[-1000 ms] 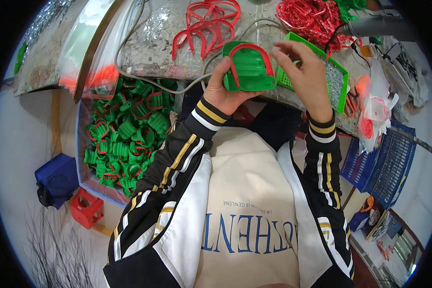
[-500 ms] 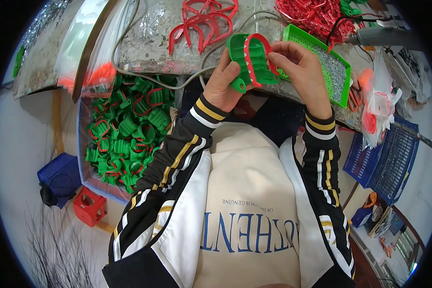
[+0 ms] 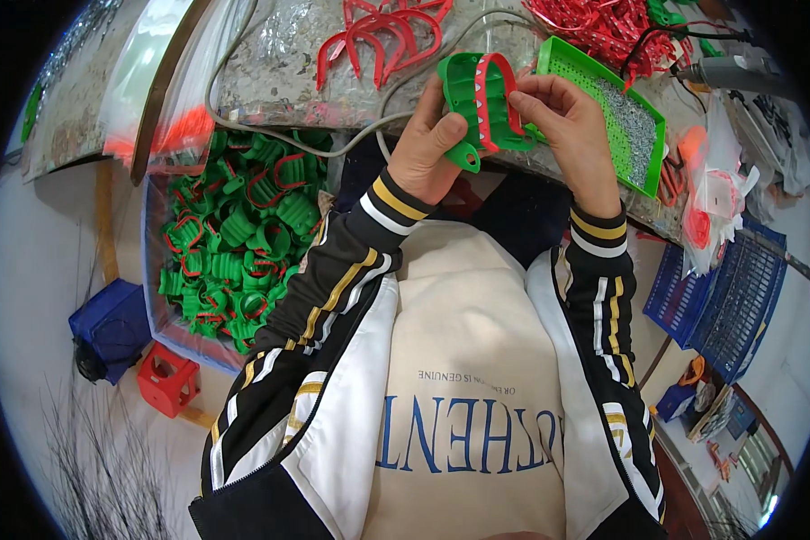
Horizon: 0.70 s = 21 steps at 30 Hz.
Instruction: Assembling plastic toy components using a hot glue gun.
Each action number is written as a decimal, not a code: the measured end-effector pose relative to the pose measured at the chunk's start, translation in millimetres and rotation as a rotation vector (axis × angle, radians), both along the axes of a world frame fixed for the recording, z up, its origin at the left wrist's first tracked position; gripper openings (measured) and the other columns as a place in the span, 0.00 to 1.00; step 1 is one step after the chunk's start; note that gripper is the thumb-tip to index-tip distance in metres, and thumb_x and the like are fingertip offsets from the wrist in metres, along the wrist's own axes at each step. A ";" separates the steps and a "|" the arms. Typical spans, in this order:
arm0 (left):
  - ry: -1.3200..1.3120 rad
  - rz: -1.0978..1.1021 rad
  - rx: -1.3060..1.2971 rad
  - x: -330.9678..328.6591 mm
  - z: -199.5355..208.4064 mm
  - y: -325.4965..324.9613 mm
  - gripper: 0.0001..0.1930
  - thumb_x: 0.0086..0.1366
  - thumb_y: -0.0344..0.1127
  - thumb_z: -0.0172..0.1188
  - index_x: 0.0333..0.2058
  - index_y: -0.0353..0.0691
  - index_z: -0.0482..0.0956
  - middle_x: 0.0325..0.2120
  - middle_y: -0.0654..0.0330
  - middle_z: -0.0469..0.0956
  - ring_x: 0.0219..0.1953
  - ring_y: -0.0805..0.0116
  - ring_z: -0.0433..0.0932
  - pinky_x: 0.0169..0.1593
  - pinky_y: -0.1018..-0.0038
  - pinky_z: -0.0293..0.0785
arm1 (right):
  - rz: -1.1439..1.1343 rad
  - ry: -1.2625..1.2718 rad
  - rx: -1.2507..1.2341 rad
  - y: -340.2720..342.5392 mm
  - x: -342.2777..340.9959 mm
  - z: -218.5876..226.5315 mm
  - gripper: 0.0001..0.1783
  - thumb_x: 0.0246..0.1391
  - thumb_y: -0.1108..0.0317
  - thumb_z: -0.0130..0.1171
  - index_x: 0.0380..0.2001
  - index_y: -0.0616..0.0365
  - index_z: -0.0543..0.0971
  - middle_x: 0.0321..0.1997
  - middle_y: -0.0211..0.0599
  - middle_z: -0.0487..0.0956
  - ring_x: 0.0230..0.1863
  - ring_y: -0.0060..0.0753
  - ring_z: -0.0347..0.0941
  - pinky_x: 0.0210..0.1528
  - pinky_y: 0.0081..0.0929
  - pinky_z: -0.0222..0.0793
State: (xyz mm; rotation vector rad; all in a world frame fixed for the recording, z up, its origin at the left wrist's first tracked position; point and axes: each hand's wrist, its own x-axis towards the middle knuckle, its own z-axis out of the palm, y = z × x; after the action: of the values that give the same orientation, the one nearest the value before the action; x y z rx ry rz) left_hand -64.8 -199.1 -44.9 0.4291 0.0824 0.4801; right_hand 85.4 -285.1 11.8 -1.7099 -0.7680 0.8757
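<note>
My left hand point(image 3: 430, 148) grips a green curved, ribbed plastic part point(image 3: 460, 90) at its left side, the thumb lying along its near end. A bent red strip with white tooth-like triangles point(image 3: 482, 112) sits along the part's inner side. My right hand point(image 3: 571, 126) pinches the right end of that red strip between thumb and fingers. Both hands are raised over the near edge of the workbench. How the strip is seated in the green part cannot be made out.
Loose red curved strips point(image 3: 382, 40) lie on the worn workbench point(image 3: 283, 90). Behind my right hand stands a green tray point(image 3: 549, 58) of small metal pieces, with a red strip heap point(image 3: 598, 31) beyond. A large bin point(image 3: 157, 306) of green parts is at left; a grey cable point(image 3: 351, 148) crosses the bench.
The green part and red strip have shifted slightly right and turned a little, with both hands still on them. My right fingers stay at the strip's right end.
</note>
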 end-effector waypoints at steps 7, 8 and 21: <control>0.021 -0.001 0.021 0.8 -1.3 0.3 0.42 0.54 0.41 0.68 0.64 0.49 0.53 0.56 0.60 0.64 0.56 0.67 0.66 0.57 0.68 0.65 | -0.033 -0.035 -0.014 0.0 -3.1 1.1 0.10 0.54 0.72 0.59 0.38 0.66 0.77 0.35 0.32 0.79 0.36 0.19 0.73 0.41 0.16 0.68; 0.024 0.002 0.020 0.3 -2.2 0.2 0.42 0.54 0.41 0.68 0.64 0.49 0.53 0.56 0.60 0.64 0.56 0.67 0.66 0.57 0.68 0.65 | -0.037 -0.064 -0.024 0.1 -4.6 1.2 0.10 0.54 0.72 0.59 0.38 0.66 0.77 0.35 0.32 0.79 0.35 0.19 0.73 0.41 0.16 0.68; 0.126 0.013 0.077 1.2 0.1 -3.2 0.38 0.57 0.31 0.63 0.64 0.47 0.52 0.54 0.60 0.65 0.55 0.66 0.67 0.56 0.68 0.66 | -0.122 -0.109 -0.063 -2.4 -13.1 -3.0 0.09 0.54 0.72 0.60 0.37 0.65 0.77 0.33 0.31 0.79 0.33 0.18 0.72 0.37 0.14 0.67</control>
State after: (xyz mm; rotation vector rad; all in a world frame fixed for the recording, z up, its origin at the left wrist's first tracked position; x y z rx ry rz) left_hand -63.6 -202.4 -44.8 0.5347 0.1884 0.4698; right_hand 72.3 -287.5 8.9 -1.8527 -0.7065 0.7347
